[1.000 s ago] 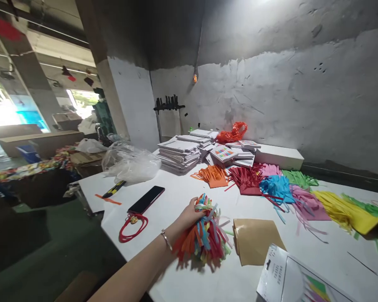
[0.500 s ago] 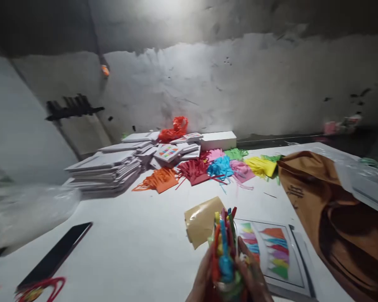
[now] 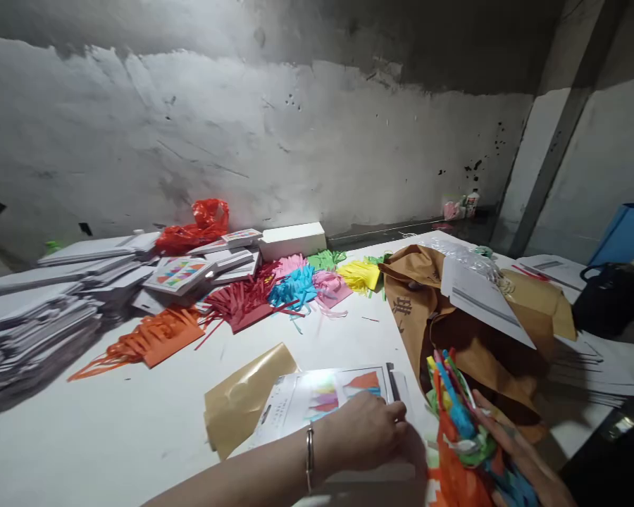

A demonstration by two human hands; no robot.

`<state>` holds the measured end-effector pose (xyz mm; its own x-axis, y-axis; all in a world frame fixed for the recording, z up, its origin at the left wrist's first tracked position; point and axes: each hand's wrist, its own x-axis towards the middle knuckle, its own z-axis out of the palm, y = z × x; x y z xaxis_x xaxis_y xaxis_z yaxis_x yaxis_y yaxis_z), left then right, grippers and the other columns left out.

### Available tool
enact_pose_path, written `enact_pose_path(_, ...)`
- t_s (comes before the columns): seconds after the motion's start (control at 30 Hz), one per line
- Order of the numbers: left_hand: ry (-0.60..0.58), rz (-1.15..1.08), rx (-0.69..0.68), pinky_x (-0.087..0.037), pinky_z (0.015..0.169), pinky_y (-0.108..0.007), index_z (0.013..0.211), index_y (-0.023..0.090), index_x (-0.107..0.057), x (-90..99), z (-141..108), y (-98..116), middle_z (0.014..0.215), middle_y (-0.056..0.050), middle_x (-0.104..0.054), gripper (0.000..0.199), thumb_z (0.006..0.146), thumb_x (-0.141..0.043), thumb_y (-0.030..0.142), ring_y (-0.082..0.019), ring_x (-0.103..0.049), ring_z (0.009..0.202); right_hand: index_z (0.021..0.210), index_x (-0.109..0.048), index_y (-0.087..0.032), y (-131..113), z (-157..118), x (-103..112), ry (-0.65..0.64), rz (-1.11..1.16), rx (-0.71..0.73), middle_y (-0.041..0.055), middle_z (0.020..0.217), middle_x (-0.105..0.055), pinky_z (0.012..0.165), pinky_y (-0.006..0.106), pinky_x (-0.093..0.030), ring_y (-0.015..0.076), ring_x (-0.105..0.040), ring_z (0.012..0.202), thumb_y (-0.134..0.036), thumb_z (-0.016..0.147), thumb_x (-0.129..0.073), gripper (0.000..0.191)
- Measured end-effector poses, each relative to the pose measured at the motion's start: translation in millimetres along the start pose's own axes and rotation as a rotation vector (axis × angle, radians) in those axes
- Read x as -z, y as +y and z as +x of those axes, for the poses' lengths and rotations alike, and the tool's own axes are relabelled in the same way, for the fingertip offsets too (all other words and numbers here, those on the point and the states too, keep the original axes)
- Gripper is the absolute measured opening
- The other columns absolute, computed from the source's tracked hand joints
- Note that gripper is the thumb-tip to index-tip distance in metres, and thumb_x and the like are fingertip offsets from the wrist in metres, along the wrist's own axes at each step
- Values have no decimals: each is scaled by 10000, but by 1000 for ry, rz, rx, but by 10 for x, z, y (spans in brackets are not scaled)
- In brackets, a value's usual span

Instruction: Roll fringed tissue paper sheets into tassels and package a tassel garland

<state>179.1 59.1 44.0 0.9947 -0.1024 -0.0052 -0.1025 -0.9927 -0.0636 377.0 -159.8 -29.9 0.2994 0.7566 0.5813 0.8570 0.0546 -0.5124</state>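
My left hand (image 3: 362,429), with a silver bracelet at the wrist, lies over a printed sheet (image 3: 306,401) that shows coloured pennants; its fingers curl at the sheet's right edge, and what they hold is hidden. Off to the right, my right hand (image 3: 518,451) grips a bundle of coloured tissue strips (image 3: 459,422) in orange, blue, green and white. A tan paper piece (image 3: 243,394) rests left of the sheet. Behind lie fringed tissue pieces: orange (image 3: 174,336), dark red (image 3: 240,306), blue (image 3: 296,287), pink (image 3: 332,287) and yellow (image 3: 360,274).
Stacked white packets (image 3: 36,331) fill the left side, near a red plastic bag (image 3: 201,227) and a white box (image 3: 293,241). A brown cloth bag (image 3: 412,310) spreads over the right of the table (image 3: 153,429). A black bag (image 3: 610,299) sits farther right.
The view has turned right. My left hand has left the bundle and moved onto the printed sheet. My right hand has carried the bundle rightward, in front of the brown bag.
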Motion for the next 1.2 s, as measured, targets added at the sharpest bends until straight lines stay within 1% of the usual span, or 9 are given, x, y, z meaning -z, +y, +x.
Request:
enact_pose_path(0.13,46,43,-39,-372,416,-312,863,186,-682,38,-80,14,846,-43,-660,259,898,-699,442,-186,-630,567,1551,-385,-348,118,89,25,-208,-53,124,62,1548,-465,968,266,-533,271,-568,1290,-265,912,-647,696)
enact_pose_path(0.3,57,-30,-65,-366,473,-310,930,223,-649,309,-316,78,958,-39,-646,221,947,-629,442,-161,-604,638,1510,-451,-367,-137,358,25,-381,-77,383,43,1563,-408,1022,276,-508,261,-520,1332,-217,941,-645,620)
enact_pose_path(0.5,73,35,-101,-367,477,-323,941,227,-591,312,-407,192,980,-20,-642,195,952,-649,413,-147,-564,607,1306,-655,-354,-361,655,64,-499,-230,643,39,1393,-610,893,287,-599,260,-692,1132,-216,875,-738,460)
enact_pose_path(0.6,68,55,-153,-389,492,-309,980,221,-585,266,-398,287,958,-10,-632,124,981,-631,336,-146,-587,646,1315,-646,-314,-464,721,23,-588,-225,618,52,1404,-613,914,250,-579,227,-697,1136,-195,853,-739,486)
enact_pose_path(0.73,80,34,-162,-454,504,-324,1015,193,-588,260,-357,412,963,-19,-636,104,989,-618,290,-157,-598,672,1250,-673,-215,-538,585,-253,-473,-263,509,117,1354,-658,927,259,-580,237,-703,1131,-166,839,-664,413)
enact_pose_path(0.9,163,-214,-96,-568,739,-274,1188,257,-615,153,-630,417,1172,-61,-686,258,942,-688,286,-181,-671,849,1178,-680,-229,-499,322,-506,-287,-375,785,45,1283,-700,896,306,-589,239,-680,1153,-171,986,-486,278)
enact_pose_path(0.97,285,-360,96,-563,917,-332,1325,321,-583,34,-939,339,1324,-93,-646,442,906,-723,339,-252,-669,1049,1175,-677,-249,-462,324,-483,-292,-432,876,31,1314,-684,846,320,-593,253,-670,1172,-169,1001,-458,291)
enact_pose_path(1.1,663,-608,1012,-403,1132,-571,1321,291,-629,-275,-1651,191,1357,-150,-626,450,903,-653,457,-403,-539,1297,1154,-684,-271,-385,398,-470,-295,-447,946,16,1202,-741,746,289,-587,227,-718,1071,-167,1022,-406,325)
enact_pose_path(1.2,750,-1000,1279,-322,1187,-584,1284,260,-656,-399,-1954,278,1425,-150,-592,559,809,-736,544,-418,-446,1401,1163,-682,-299,-387,408,-549,-355,-276,849,11,1232,-720,771,270,-579,202,-700,1082,-248,1025,-489,242)
